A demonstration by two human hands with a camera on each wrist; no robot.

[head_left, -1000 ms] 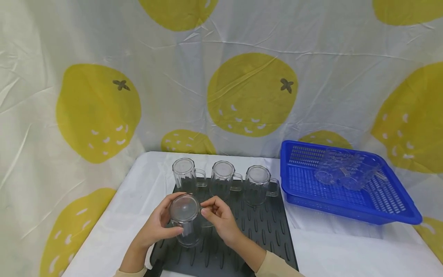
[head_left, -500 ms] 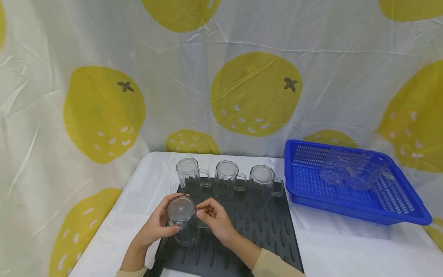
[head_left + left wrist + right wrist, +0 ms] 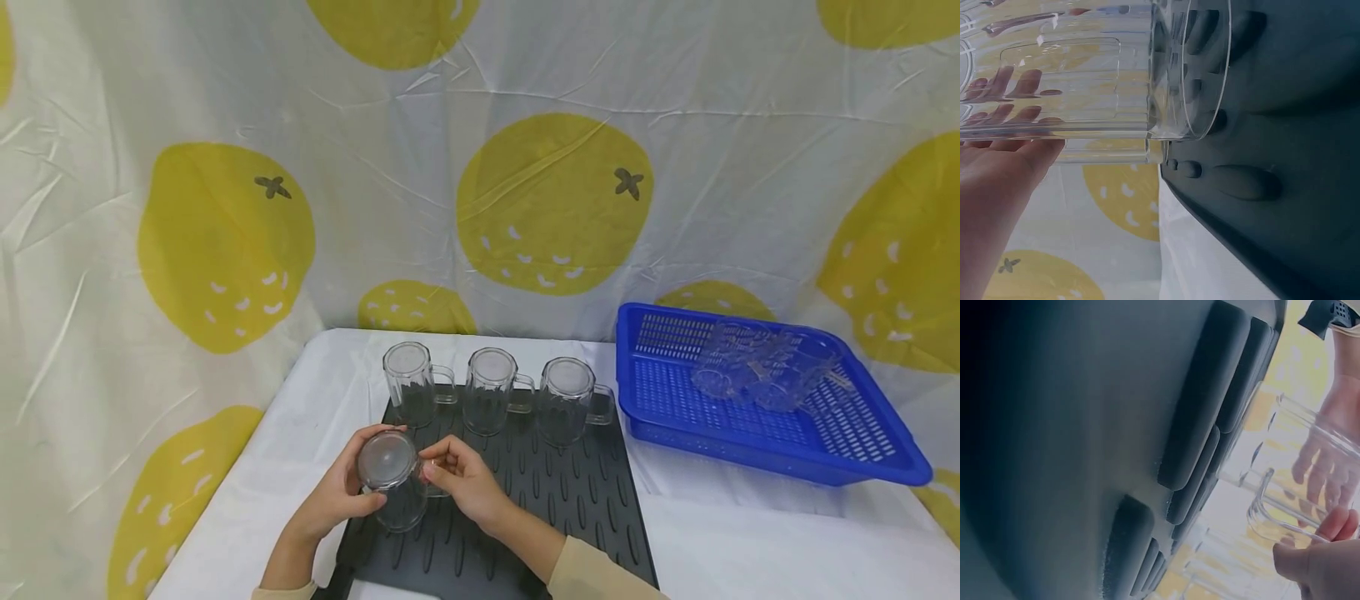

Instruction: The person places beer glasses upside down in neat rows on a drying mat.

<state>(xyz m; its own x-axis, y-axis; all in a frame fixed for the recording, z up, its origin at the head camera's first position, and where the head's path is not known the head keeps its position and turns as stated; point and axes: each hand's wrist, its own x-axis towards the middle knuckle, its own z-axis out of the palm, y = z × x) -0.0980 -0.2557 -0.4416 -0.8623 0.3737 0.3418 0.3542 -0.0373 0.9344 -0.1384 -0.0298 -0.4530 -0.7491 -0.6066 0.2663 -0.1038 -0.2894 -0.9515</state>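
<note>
Head view is bright, evenly lit and sharp, shadows soft; both wrist views are dim, the close mat [image 3: 1085, 425] blurred

Back row: three clear mugs [image 3: 491, 398] stood upside down.
Basket: blue [image 3: 862, 467], holding clear glassware [image 3: 757, 367].
Backdrop: lemon-print cloth [image 3: 551, 204].

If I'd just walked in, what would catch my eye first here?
Probably the two hands at the front of the dark ridged mat: the left hand and right hand hold an upside-down clear mug. Behind it stand three more clear mugs in a row, with a blue basket to the right.
</note>
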